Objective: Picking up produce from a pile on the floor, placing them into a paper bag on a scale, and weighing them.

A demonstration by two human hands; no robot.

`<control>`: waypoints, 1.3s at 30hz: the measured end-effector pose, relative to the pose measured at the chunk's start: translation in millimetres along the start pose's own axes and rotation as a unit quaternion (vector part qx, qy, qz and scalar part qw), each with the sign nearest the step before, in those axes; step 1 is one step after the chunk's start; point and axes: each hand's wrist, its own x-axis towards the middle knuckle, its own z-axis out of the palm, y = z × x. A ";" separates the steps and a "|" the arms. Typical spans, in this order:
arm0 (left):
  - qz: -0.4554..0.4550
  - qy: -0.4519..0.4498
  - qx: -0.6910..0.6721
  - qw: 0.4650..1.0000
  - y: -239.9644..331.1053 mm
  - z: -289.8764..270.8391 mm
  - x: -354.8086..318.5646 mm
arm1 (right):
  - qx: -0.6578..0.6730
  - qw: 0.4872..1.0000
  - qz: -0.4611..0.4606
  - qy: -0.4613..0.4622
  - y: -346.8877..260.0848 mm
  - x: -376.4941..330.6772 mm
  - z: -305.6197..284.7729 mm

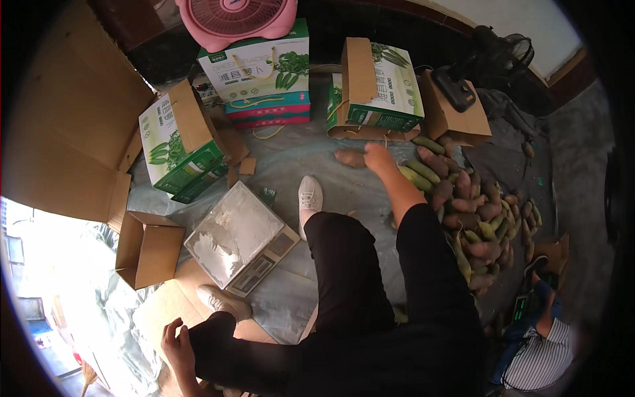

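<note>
My right hand (380, 160) reaches forward, its fingers closed at the end of a reddish-brown sweet potato (349, 157) that sticks out to the left. My fingertips are partly hidden behind the hand. Just right of it spreads a heap of sweet potatoes (485, 251) mixed with long green radishes (418, 175). By my left knee, my left hand (177, 345) hangs with loosely bent fingers apart and nothing in them. A flat scale (237, 231) with a worn, whitish plate lies between my feet.
Printed cartons (182, 142) stand at the back left; another carton (387, 86) stands back right. A pink fan (238, 16) tops a box stack. A black fan (486, 66) rests on a brown box. An open carton (151, 248) sits left. Another person (539, 354) is at lower right.
</note>
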 end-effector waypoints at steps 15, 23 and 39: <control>0.003 0.020 0.024 1.000 12.3 8.9 18.6 | -0.314 0.942 0.013 -0.119 -99.3 96.9 -41.6; -0.001 0.028 -0.003 1.000 24.0 6.2 18.8 | -0.268 0.963 0.022 0.003 -43.9 66.5 -48.1; 0.085 0.095 -0.001 0.992 18.1 1.7 -10.0 | -0.280 0.927 -0.033 0.248 7.6 -59.0 -278.1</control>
